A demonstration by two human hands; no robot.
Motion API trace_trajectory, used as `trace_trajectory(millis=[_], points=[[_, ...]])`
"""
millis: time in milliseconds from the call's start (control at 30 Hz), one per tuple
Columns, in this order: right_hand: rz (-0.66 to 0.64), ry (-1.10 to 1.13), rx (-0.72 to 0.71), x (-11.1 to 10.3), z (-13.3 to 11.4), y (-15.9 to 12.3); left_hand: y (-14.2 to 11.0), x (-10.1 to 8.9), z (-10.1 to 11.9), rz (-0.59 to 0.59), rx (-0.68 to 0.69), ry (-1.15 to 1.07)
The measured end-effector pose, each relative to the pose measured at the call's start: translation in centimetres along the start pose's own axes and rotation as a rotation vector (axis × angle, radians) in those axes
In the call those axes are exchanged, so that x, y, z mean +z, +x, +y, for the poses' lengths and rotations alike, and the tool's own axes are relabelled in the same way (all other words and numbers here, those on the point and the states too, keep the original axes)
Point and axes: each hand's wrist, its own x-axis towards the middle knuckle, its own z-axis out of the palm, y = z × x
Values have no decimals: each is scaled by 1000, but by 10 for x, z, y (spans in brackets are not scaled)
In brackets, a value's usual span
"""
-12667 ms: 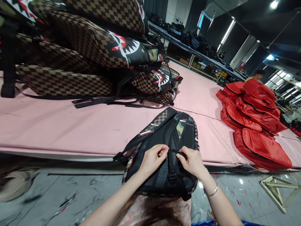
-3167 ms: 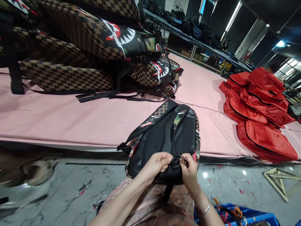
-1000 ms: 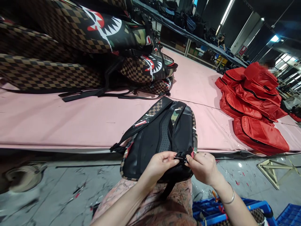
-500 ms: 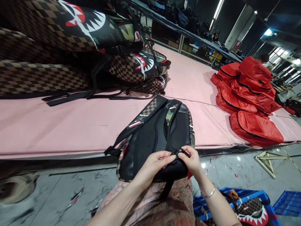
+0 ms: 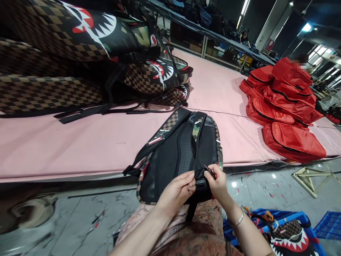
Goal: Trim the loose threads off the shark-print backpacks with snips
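A black backpack [image 5: 173, 160] with checkered and camouflage trim lies back-side up, half on the pink table [image 5: 66, 142] and half on my lap. My left hand [image 5: 177, 190] pinches the black strap buckle [image 5: 200, 177] at the pack's lower end. My right hand [image 5: 217, 181] is closed on the same strap just right of the buckle, with a thin dark pointed tool sticking up from its fingers. A loose strap end hangs down between my hands onto my lap.
A pile of checkered shark-mouth backpacks [image 5: 80, 53] fills the table's far left. Red bags [image 5: 282, 106] are heaped at the right, a person behind them. Blue crates [image 5: 279, 227], one holding another shark-mouth backpack [image 5: 290, 240], stand on the floor at my right.
My hands stay at the lower strap buckle, shifting slightly. Over the longer span they moved down the strap from the middle of the pack to its bottom edge.
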Motion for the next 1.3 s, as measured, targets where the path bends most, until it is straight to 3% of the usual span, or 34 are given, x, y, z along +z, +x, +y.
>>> trace_trajectory(millis=[133,400,567,800,1033,1300], points=[[19,38,26,-1,0,-1,-8,7,-8,-50,-2,-71],[-18,133,82,-19,-21,-8,-8,9,-2,-19,209,249],[-134,107,24,-38,-30,-22,-6,7,-2,-21,223,353],[-125,-41,-55,-40,-33,-27,-3,4,-1,-75,227,381],[-156,-132,-226,-42,-37,-21,-4,3,1,-60,168,358],[-200,14,-34,-43,-28,-12,-4,1,1,-75,165,365]])
